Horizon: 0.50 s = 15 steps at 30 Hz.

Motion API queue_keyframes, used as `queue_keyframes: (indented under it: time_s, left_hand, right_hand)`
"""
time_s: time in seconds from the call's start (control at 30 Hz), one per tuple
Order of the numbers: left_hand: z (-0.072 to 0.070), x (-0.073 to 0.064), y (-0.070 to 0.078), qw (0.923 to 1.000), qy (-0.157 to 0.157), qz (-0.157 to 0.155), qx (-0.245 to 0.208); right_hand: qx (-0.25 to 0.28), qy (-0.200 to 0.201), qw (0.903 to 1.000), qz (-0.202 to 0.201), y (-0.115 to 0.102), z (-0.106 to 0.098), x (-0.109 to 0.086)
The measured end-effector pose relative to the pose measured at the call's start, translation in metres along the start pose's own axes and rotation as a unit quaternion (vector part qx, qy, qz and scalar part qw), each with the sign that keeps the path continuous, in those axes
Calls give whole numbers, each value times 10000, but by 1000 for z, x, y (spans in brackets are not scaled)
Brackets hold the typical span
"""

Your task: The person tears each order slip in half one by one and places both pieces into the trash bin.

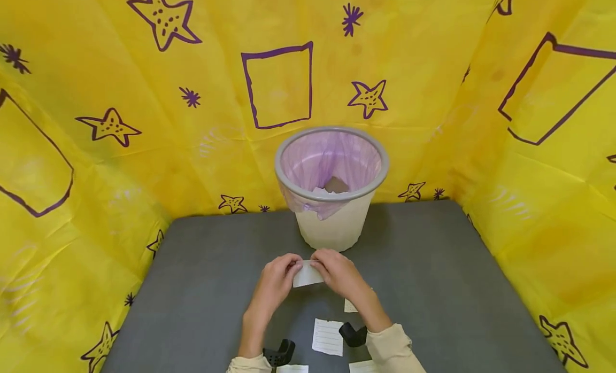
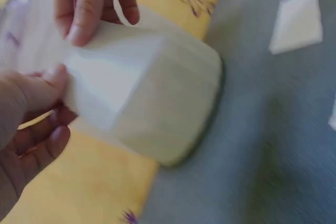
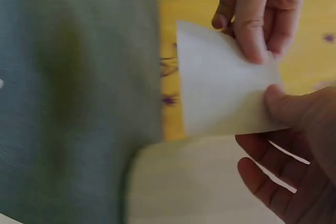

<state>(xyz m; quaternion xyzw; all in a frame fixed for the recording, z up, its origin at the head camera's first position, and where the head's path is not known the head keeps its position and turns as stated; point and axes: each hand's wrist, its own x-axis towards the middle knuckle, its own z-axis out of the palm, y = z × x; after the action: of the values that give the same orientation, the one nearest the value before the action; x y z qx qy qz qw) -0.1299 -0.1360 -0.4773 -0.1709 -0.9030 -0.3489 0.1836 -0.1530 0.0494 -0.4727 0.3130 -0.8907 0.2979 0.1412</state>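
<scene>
Both hands hold one small white piece of paper [image 1: 308, 274] by its upper corners, just in front of the bin. The left hand [image 1: 279, 274] pinches one corner between thumb and fingers, and the right hand [image 1: 338, 271] pinches the other. In the left wrist view the paper [image 2: 113, 72] looks whole, with the left thumb [image 2: 55, 77] on its face. From the right wrist the same sheet [image 3: 226, 85] spans between the two hands. Behind stands a cream bin [image 1: 332, 228] lined with a thin purple bag [image 1: 308, 159]; white paper and a brown piece show inside.
A lined paper piece [image 1: 328, 337] lies on the grey table [image 1: 202, 287] between the forearms. Further pieces lie near the right forearm [image 1: 350, 307] and at the bottom edge [image 1: 292, 368]. Yellow patterned cloth [image 1: 216, 164] surrounds the table at the back and sides.
</scene>
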Motion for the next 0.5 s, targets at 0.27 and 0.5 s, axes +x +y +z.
queue_keyframes:
  time_s: [0.27, 0.5]
  left_hand:
    - [-16, 26, 33, 9907, 824, 938, -541]
    - [-21, 33, 46, 9827, 956, 1288, -931]
  right_hand:
    - [639, 886, 9929, -474, -8, -43, 9]
    - [737, 1002, 9897, -702, -11, -55, 9]
